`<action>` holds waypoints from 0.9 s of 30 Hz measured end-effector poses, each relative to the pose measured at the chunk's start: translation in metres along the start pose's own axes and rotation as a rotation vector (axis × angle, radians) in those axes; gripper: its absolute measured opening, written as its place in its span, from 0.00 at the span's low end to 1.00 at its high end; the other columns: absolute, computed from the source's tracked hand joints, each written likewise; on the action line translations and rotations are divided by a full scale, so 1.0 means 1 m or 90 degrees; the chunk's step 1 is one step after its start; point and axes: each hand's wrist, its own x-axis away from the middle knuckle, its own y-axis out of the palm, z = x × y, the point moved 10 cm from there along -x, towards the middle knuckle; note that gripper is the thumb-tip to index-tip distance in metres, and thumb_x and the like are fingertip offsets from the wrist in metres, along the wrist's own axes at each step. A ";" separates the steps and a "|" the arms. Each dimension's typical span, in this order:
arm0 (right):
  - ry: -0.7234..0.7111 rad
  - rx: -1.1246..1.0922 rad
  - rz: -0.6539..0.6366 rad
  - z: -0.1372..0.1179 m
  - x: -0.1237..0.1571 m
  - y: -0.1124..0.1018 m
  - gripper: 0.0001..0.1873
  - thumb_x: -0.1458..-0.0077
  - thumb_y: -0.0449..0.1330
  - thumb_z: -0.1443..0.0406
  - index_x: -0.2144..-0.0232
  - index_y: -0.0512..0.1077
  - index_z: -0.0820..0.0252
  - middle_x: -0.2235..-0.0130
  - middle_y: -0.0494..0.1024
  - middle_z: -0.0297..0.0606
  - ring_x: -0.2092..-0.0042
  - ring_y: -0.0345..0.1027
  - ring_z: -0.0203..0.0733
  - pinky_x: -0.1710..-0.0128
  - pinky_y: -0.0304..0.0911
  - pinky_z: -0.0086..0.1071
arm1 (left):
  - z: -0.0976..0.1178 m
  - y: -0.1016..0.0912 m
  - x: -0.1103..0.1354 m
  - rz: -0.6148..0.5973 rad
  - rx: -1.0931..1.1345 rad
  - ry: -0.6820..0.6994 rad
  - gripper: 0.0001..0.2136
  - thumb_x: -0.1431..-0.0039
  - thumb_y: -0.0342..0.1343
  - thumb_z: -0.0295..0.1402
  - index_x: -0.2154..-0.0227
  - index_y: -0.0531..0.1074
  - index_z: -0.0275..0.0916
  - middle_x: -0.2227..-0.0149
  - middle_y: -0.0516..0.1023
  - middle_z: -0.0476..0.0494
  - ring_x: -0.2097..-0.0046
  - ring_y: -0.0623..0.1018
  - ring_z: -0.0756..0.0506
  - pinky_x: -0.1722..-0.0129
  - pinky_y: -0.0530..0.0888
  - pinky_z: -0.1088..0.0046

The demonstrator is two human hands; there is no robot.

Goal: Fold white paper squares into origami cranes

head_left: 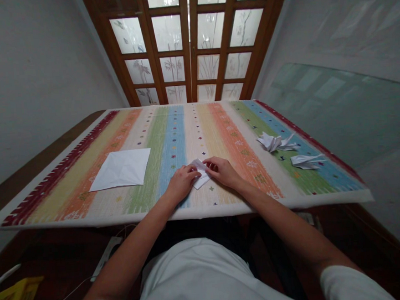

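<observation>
Head view: left hand [181, 182], right hand [224, 170] pinch one folded paper [201, 177]; one flat sheet [121, 169], two paper figures [275, 142] aside.

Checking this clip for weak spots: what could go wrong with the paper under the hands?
The paper is small and the left hand and right hand cover part of it, so a crease may land crooked. It lies on a cloth, which might bunch or slide under pressing. It is close to the cloth's front edge and could slip off.

Head-worn camera, facing forward and down, near the table [171, 124]
</observation>
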 end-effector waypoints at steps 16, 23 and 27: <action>-0.092 0.116 -0.063 -0.018 0.007 0.010 0.13 0.31 0.60 0.69 0.54 0.85 0.56 0.53 0.81 0.45 0.53 0.76 0.47 0.49 0.70 0.41 | -0.008 -0.014 0.005 0.039 0.015 -0.097 0.14 0.31 0.62 0.30 0.44 0.77 0.44 0.38 0.73 0.38 0.47 0.81 0.40 0.46 0.80 0.59; -0.084 0.181 -0.036 -0.011 0.007 0.011 0.12 0.31 0.60 0.68 0.53 0.84 0.56 0.49 0.80 0.48 0.47 0.73 0.51 0.43 0.68 0.46 | -0.012 -0.005 0.005 0.001 -0.033 -0.100 0.11 0.27 0.57 0.31 0.49 0.82 0.41 0.40 0.78 0.34 0.37 0.74 0.34 0.35 0.73 0.49; -0.039 0.149 -0.021 -0.004 0.006 0.008 0.23 0.35 0.64 0.68 0.39 0.74 0.57 0.49 0.82 0.48 0.48 0.74 0.52 0.42 0.68 0.48 | -0.019 0.002 0.005 -0.018 -0.023 -0.137 0.11 0.28 0.58 0.31 0.48 0.80 0.42 0.36 0.75 0.34 0.31 0.69 0.31 0.30 0.67 0.42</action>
